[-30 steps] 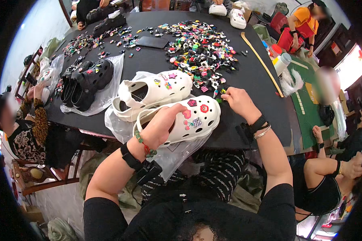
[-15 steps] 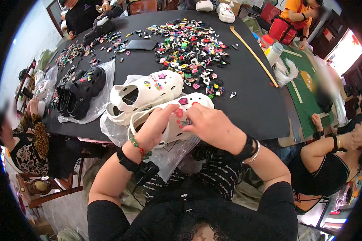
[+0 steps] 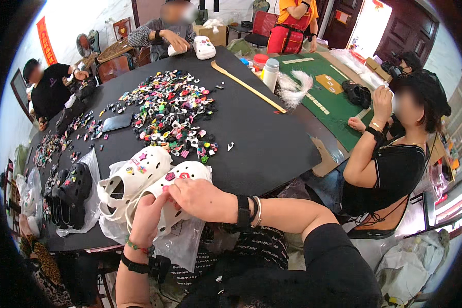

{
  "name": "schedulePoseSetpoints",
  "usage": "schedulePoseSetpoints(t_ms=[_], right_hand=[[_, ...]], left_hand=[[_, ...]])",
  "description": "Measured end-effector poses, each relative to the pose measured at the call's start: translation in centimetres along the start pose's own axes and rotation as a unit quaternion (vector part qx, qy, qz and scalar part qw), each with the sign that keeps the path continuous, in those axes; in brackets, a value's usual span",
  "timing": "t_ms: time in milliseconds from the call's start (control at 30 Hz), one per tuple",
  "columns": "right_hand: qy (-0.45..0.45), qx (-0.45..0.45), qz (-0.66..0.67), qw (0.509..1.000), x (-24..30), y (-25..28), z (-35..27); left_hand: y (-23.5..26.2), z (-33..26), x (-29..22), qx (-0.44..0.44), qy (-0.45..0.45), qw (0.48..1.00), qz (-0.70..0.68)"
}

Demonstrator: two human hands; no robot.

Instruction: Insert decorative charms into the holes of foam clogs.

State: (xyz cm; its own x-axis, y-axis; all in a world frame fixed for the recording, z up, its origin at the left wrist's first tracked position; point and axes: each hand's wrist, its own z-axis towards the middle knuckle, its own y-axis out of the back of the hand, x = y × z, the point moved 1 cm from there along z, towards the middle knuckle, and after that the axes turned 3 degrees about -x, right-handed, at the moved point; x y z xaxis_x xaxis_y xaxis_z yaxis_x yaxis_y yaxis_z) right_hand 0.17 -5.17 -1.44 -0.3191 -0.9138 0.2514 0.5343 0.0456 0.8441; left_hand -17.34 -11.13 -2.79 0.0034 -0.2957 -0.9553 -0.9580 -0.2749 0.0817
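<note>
— Where is the white clog point(image 3: 182, 174) kept?

— It is held at the near edge of the black table point(image 3: 262, 133), on top of a clear plastic bag point(image 3: 182, 241). A second white clog point(image 3: 133, 177) is laid just beside it, touching it.

— How is it being held?

— It is cupped from below by the left hand point(image 3: 148, 218), with the fingers curled round its side. The right hand point(image 3: 197, 197) is laid over the top, and the fingertips are pressed together on the front. It cannot be told if a small charm is pinched there.

— Will it be hard to hold?

— Probably not. It looks light and a bit bendy, like foam. It would likely be squashed if squeezed hard, so it is best gripped by the thick side wall or the heel strap. The holes on top should be kept free. The bag under it looks slippery.

— What else is near?

— A big pile of colourful charms point(image 3: 172, 115) is spread further back on the table, and black clogs point(image 3: 69, 195) are set to the left.
</note>
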Motion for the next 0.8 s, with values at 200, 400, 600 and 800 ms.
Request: schedulePoseSetpoints(t_ms=[200,400,600,800], right_hand=[[0.02,-0.013,0.018,1.0,-1.0,-0.1,0.0],[0.013,0.017,0.02,1.0,-0.2,0.2,0.7],[0.025,0.015,0.06,0.998,-0.8,0.5,0.3],[-0.025,0.009,0.097,0.995,-1.3,0.1,-0.1]], left_hand=[[0.1,0.2,0.1,0.015,0.001,0.999,0.036],[0.3,-0.7,0.0,0.012,0.015,0.999,-0.048],[-0.2,-0.5,-0.8,0.083,0.096,0.983,-0.134],[-0.9,-0.7,-1.9,0.023,0.037,0.998,-0.037]])
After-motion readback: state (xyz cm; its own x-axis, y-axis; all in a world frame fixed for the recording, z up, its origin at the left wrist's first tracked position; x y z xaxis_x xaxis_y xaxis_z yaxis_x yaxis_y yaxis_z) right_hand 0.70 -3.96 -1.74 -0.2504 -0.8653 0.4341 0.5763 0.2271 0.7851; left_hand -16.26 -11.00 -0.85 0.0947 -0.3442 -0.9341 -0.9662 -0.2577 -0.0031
